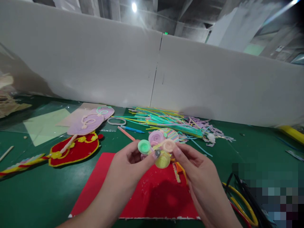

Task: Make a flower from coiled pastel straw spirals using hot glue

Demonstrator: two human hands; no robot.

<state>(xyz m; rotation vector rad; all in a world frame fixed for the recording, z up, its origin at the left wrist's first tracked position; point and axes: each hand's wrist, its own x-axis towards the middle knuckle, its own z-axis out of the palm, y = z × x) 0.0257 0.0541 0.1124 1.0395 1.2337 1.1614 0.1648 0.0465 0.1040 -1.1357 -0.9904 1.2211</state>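
Observation:
Between my two hands is a flower-like cluster of pastel coiled rounds [162,160], in green, purple, peach and yellow, held above a red sheet [99,183]. My left hand [131,166] pinches it from the left, thumb across the middle beside the green coil. On the right, my right hand [197,167] has its thumb and fingers on the peach coil. Just behind the cluster, a striped pastel disc [173,134] is partly covered. An orange piece [179,167] hangs or lies below, near my right hand; I cannot tell which.
Loose pastel pipe cleaners [163,122] lie in a pile at the back. To the left are a red fan-shaped piece with yellow trim [80,152], purple fan shapes [86,122], a blue pen [133,129] and a grey ring [116,121]. A white partition [95,63] stands behind.

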